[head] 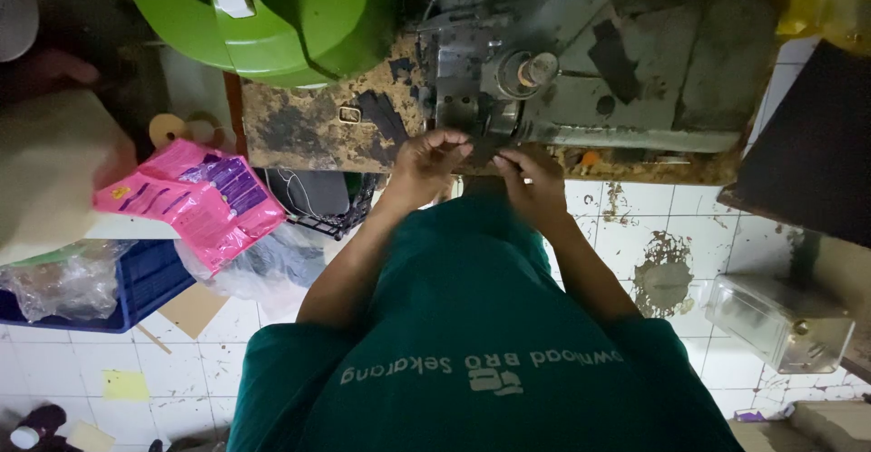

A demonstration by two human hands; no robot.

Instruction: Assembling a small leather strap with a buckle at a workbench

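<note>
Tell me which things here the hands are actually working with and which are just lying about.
In use:
left hand
right hand
dark strip pinched between them
grey machine it feeds into

Lying about:
pink packets
green plastic cover
blue crate
clear box
tape roll

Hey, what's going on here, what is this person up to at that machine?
A person in a green shirt stands at a worn worktable with a grey sewing machine on it. Both hands meet at the machine's front: the left hand and the right hand pinch a small dark piece of material just below the machine's head. More dark strips lie on the table beside it. A pink packet sits off to the left.
</note>
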